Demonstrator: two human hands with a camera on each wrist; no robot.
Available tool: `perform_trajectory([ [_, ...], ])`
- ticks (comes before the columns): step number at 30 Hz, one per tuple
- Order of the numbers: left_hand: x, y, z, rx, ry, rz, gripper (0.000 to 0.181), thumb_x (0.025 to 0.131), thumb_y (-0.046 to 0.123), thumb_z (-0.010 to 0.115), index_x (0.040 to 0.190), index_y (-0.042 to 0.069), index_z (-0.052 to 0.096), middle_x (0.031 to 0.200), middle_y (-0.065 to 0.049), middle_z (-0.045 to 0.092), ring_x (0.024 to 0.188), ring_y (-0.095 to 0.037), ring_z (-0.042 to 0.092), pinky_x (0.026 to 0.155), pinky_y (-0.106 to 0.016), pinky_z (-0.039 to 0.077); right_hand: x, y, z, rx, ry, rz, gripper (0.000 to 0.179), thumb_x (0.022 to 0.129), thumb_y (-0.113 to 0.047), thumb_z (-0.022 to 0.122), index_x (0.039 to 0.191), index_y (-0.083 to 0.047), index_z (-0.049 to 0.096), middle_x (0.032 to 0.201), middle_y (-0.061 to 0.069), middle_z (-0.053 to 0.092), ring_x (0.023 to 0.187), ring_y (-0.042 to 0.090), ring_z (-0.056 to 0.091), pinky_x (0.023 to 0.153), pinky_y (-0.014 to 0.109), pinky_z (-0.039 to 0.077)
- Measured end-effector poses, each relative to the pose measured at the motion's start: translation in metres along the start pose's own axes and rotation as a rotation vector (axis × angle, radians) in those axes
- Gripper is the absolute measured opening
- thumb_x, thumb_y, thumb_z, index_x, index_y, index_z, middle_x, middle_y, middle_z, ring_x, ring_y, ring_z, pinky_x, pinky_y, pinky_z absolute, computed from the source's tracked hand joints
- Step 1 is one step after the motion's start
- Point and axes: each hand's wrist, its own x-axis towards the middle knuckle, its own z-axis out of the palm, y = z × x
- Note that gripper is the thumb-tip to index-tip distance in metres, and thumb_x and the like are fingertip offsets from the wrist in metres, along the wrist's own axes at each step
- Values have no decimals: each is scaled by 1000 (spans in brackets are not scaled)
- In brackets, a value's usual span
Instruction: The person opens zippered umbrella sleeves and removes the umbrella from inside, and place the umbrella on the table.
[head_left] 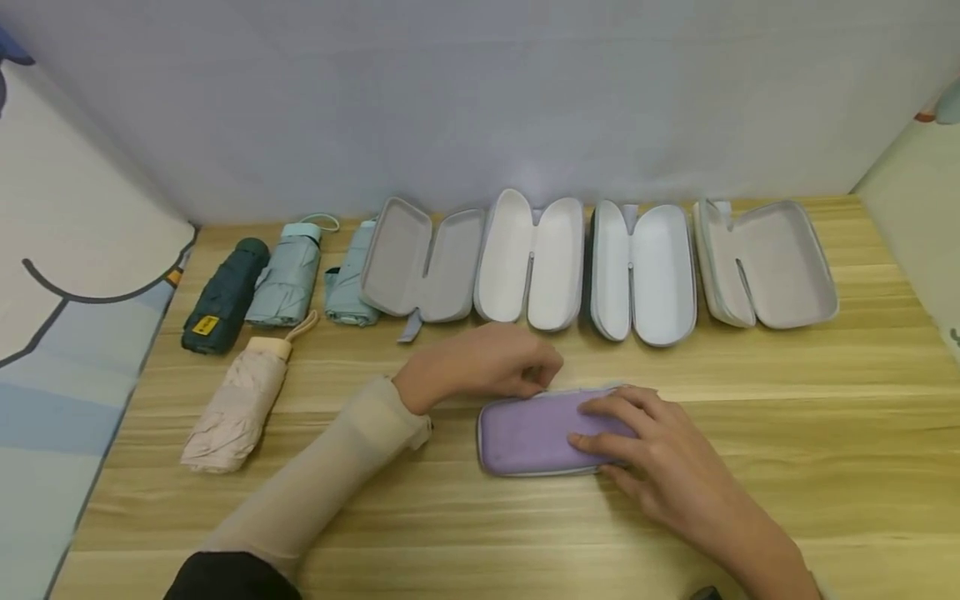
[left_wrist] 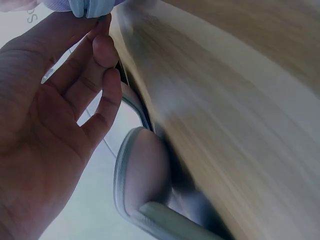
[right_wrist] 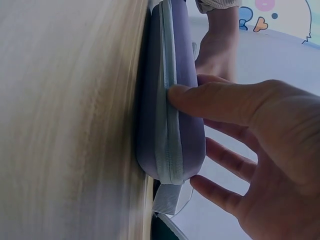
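A closed purple zip case (head_left: 532,433) with a pale zipper (right_wrist: 170,135) round its side lies on the wooden table. My right hand (head_left: 660,462) holds its right end, thumb on the near zipper side and other fingers spread over the top and far side. At the far edge is my left hand (head_left: 483,360), its thumb and index finger pinched together at the pale zipper band (left_wrist: 92,7). The zipper pull itself is hidden by those fingers. In the left wrist view, the other fingers curl loosely.
Open hard cases stand in a row along the back: grey (head_left: 457,258), white-lined (head_left: 555,258), dark-edged (head_left: 663,267) and beige (head_left: 787,258). Folded umbrellas lie at left: dark green (head_left: 228,292), light blue (head_left: 288,279), another light blue (head_left: 348,287) and pink (head_left: 240,400).
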Motion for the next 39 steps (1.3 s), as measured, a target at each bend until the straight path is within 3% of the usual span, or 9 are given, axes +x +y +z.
perform_trajectory([
  [5, 9, 4, -2, 14, -16, 4, 18, 95, 15, 74, 81, 21, 64, 78, 11, 62, 73, -6, 57, 68, -23, 47, -2, -1, -1, 7, 3, -4, 50, 72, -9, 93, 116, -31, 81, 134, -4, 68, 126, 26, 59, 94, 53, 54],
  [13, 19, 7, -3, -1, -6, 13, 20, 95, 13, 72, 79, 21, 63, 77, 10, 61, 72, -6, 55, 66, -22, 46, -2, 0, 0, 29, 13, -2, 55, 68, -5, 94, 116, -28, 81, 134, -2, 68, 124, 26, 60, 100, 57, 52],
  [24, 28, 11, -5, 15, -32, 15, 19, 94, 15, 75, 80, 20, 64, 77, 10, 63, 72, -7, 56, 68, -22, 47, -4, 0, 0, 22, 19, 8, 57, 67, -4, 93, 116, -29, 81, 135, -4, 68, 123, 24, 61, 94, 52, 54],
  [28, 23, 12, -1, 66, -16, -1, 17, 98, 18, 71, 83, 21, 63, 79, 11, 60, 73, -6, 55, 68, -24, 46, -4, 1, 0, 36, 16, 8, 57, 68, -4, 93, 117, -30, 80, 136, -4, 68, 124, 25, 61, 96, 56, 53],
  [32, 12, 15, 4, 119, 39, -2, 14, 102, 18, 64, 89, 20, 64, 79, 11, 60, 71, -6, 55, 67, -24, 46, -4, 2, 0, 48, 16, 3, 56, 69, -5, 92, 118, -30, 80, 136, -4, 68, 124, 26, 60, 99, 61, 51],
  [39, -19, 24, 8, 126, 63, -62, 15, 106, 18, 57, 112, 17, 71, 101, 5, 75, 86, -9, 67, 76, -29, 55, -3, 4, 1, 52, 25, -4, 54, 71, -7, 93, 117, -32, 80, 135, -5, 68, 122, 23, 60, 95, 52, 51],
])
